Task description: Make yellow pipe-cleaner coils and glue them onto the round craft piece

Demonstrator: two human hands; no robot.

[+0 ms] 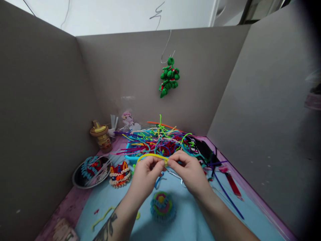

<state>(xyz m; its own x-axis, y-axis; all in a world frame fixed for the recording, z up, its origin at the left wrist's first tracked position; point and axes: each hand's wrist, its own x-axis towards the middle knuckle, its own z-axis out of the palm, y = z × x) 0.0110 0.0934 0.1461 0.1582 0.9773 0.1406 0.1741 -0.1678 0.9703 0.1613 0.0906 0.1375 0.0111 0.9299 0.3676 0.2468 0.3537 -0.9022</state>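
A yellow pipe cleaner (152,155) is pinched between my two hands above the table. My left hand (148,172) grips it from the left, thumb against fingertips. Close beside it, my right hand (187,169) pinches its right end, and the fingertips almost meet. Part of the strand arcs out to the left over my left hand. Below my hands sits a round, fuzzy coiled piece (163,206) in blue, pink, green and yellow. Scissors (175,174) lie just beneath my right hand, partly hidden by it.
A blue tray (129,155) heaped with coloured pipe cleaners stands behind. On the left are a metal bowl (80,182), an orange-and-white coiled piece (120,175) and a brown cup (101,139). A green-red ornament (170,77) hangs from a wire. Grey panels (140,67) enclose three sides.
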